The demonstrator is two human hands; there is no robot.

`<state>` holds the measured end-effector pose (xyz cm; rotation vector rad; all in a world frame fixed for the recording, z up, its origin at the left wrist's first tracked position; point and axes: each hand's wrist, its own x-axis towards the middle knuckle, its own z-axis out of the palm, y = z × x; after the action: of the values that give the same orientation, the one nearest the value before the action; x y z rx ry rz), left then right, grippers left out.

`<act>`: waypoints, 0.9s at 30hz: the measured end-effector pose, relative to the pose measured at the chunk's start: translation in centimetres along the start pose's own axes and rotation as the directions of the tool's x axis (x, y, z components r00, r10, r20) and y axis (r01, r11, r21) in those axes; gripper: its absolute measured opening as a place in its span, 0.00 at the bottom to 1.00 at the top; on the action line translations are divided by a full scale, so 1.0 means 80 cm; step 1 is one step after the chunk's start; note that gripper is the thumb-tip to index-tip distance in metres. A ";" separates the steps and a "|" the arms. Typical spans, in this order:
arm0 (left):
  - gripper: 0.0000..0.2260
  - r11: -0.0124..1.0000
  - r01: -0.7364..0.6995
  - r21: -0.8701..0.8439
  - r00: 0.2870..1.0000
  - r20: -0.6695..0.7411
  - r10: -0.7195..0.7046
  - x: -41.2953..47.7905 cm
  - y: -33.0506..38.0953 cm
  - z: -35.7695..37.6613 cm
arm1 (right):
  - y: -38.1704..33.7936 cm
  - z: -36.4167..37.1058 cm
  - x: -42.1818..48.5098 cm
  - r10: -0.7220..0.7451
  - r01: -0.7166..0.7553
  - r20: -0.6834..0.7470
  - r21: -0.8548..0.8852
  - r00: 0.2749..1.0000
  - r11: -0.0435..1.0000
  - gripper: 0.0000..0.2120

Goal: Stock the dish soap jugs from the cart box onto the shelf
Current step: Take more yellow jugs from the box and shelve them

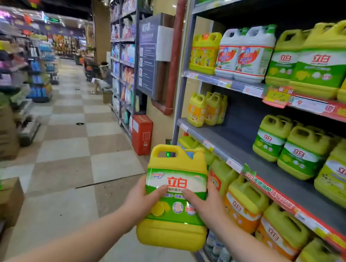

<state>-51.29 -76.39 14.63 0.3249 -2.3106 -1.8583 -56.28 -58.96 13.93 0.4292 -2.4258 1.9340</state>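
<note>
Here, one yellow jug (176, 182) — left hand (143, 201), right hand (207, 205), both grips snug around it

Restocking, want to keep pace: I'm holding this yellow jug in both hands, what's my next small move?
Probably lift the jug, gripped by left hand and right hand, rightward onto the middle shelf: its bare stretch lies beside matching green-label jugs.

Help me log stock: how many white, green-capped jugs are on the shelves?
2. The left white jug and right white jug stand side by side on the upper shelf; more may hide behind them.
</note>
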 end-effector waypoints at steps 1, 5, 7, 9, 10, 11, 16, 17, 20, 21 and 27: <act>0.18 1.000 -0.001 -0.003 1.000 0.019 0.001 0.019 0.002 0.006 | 0.003 -0.005 0.014 0.004 -0.004 -0.018 -0.006 1.000 1.000 0.26; 0.18 1.000 -0.028 -0.014 0.994 0.105 0.030 0.095 0.006 0.036 | 0.016 -0.029 0.071 0.025 -0.031 -0.115 -0.056 0.993 0.998 0.24; 0.18 0.998 -0.054 -0.028 0.987 0.151 0.058 0.134 0.006 0.052 | 0.025 -0.040 0.098 0.044 -0.057 -0.172 -0.074 0.984 0.996 0.26; 0.17 0.997 -0.078 -0.021 0.976 0.201 0.081 0.175 0.007 0.067 | 0.034 -0.048 0.125 0.053 -0.076 -0.227 -0.092 0.972 0.993 0.26; 0.17 0.995 -0.096 -0.023 0.969 0.224 0.099 0.197 0.008 0.074 | 0.038 -0.052 0.139 0.057 -0.082 -0.255 -0.089 0.965 0.993 0.27; 0.17 0.993 -0.116 -0.033 0.962 0.247 0.120 0.219 0.009 0.081 | 0.040 -0.054 0.154 0.060 -0.087 -0.285 -0.085 0.957 0.993 0.27; 0.16 0.974 -0.225 -0.021 0.900 0.380 0.216 0.325 0.031 0.114 | 0.044 -0.070 0.222 0.074 -0.137 -0.439 -0.114 0.896 0.984 0.31; 0.16 0.970 -0.244 -0.017 0.883 0.410 0.229 0.342 0.034 0.122 | 0.046 -0.073 0.231 0.080 -0.148 -0.472 -0.109 0.878 0.983 0.33; 0.13 0.968 -0.249 -0.028 0.836 0.498 0.230 0.381 0.036 0.154 | 0.052 -0.084 0.247 0.096 -0.181 -0.562 -0.098 0.821 0.979 0.33; 0.13 0.970 -0.240 -0.037 0.820 0.526 0.223 0.390 0.035 0.167 | 0.055 -0.090 0.249 0.107 -0.200 -0.591 -0.094 0.799 0.975 0.33; 0.19 0.977 -0.187 -0.100 0.702 0.682 0.204 0.415 0.046 0.251 | 0.080 -0.153 0.260 0.144 -0.286 -0.695 -0.094 0.705 0.953 0.30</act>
<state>-88.75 -65.54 13.46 -0.7405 -2.5911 -2.1306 -79.70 -50.24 14.40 -0.5264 -2.1629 1.4919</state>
